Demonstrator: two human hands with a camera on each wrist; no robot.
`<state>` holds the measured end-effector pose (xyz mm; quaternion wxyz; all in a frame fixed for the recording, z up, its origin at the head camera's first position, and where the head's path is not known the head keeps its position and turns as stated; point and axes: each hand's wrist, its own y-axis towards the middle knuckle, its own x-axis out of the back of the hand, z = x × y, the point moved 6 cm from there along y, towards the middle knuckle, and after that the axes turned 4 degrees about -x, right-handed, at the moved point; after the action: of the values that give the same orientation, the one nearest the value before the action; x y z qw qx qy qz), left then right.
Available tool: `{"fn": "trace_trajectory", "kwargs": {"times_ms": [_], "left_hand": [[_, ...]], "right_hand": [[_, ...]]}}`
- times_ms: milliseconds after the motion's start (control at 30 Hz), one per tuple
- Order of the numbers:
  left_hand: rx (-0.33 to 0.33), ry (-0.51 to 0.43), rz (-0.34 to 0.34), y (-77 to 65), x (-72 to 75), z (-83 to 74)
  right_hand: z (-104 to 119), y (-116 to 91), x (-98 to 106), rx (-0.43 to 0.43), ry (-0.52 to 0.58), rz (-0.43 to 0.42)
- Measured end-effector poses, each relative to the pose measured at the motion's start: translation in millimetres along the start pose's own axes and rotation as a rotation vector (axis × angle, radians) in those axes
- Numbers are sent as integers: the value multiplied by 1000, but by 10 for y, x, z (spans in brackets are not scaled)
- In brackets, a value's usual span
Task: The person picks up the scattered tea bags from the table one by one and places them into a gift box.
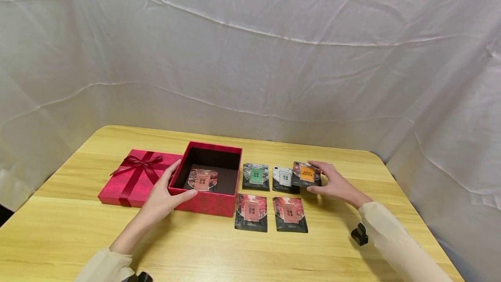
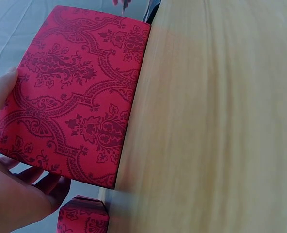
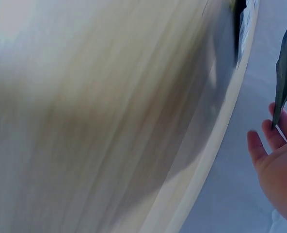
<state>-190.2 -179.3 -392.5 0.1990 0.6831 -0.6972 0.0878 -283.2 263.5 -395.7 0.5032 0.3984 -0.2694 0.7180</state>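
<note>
Red on the outside and dark brown within, the patterned red box [image 1: 217,206] stands uncovered on the wooden table [image 1: 235,256], holding one pink-labelled sachet [image 1: 202,180] toward seven o'clock on its floor; the near wall hides that sachet's lower edge. At nine o'clock from the box lies its red lid [image 1: 145,184], crossed by dark red ribbon with a bow [image 1: 144,166]. The left hand [image 1: 162,197] grips the box at its eight o'clock corner, thumb parted from the fingers, the thumb against the near wall and the fingers along the left one. Out at three o'clock from the box, the right hand [image 1: 332,182] pinches the orange-labelled sachet [image 1: 306,174], fingertips at its one o'clock corner and thumb at its five o'clock corner; the right wrist view shows it raised clear of the wood. In the head view it overlaps the right edge of the white-labelled sachet [image 1: 282,179], which lies flat on the table. The green-labelled sachet [image 1: 256,177] lies between that one and the box, just beside the box's three o'clock wall. Two more pink-labelled packets lie on the wood: the left packet [image 1: 251,213] at six o'clock from the green-labelled sachet, the right packet [image 1: 290,214] at six o'clock from the white-labelled sachet.
</note>
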Motion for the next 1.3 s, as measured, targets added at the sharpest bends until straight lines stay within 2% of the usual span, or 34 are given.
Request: {"fn": "trace_trajectory", "kwargs": {"times_ms": [267, 1300], "left_hand": [[6, 3, 5, -8, -2, -7], [4, 1, 2, -12, 5, -16]], "right_hand": [[164, -19, -63, 24, 37, 3], [724, -46, -151, 115, 34, 18]]}}
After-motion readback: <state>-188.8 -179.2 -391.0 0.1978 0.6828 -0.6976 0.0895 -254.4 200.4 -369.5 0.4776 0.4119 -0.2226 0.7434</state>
